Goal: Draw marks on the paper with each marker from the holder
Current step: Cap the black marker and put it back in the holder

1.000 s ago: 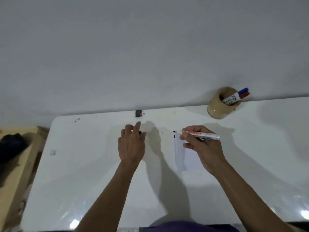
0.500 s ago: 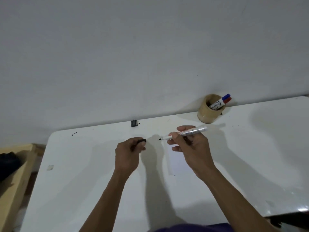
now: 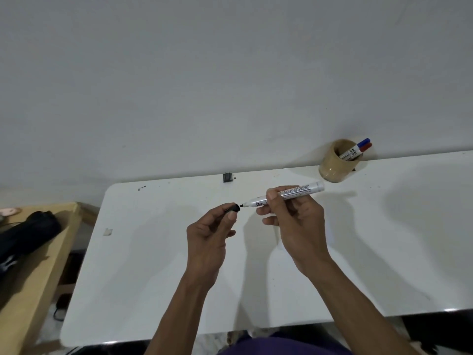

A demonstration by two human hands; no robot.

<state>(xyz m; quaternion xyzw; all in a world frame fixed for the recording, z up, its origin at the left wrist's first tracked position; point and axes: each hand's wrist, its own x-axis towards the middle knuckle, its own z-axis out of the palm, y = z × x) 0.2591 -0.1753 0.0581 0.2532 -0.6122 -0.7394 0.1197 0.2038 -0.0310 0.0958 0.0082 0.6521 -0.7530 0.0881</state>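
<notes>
My right hand (image 3: pixel 294 224) grips a white marker (image 3: pixel 297 193) with its black tip pointing left. My left hand (image 3: pixel 210 234) pinches the black cap (image 3: pixel 233 208), whose mouth sits right at the marker's tip. Both hands hover above the white table (image 3: pixel 153 265). The white paper (image 3: pixel 329 237) lies under my right hand and is almost wholly hidden. A tan round holder (image 3: pixel 335 165) stands at the table's back edge, with a blue-capped marker (image 3: pixel 359 146) and a red-capped marker (image 3: pixel 363 149) leaning in it.
A small black object (image 3: pixel 226 177) sits at the table's back edge against the grey wall. A bit of tape (image 3: pixel 108 231) sticks near the left edge. To the left stands a wooden bench (image 3: pixel 51 252) with a black bag (image 3: pixel 25 234).
The marker has lifted off the paper and swung left. My left hand has brought the cap up to its tip. The view has shifted, so the table sits further right.
</notes>
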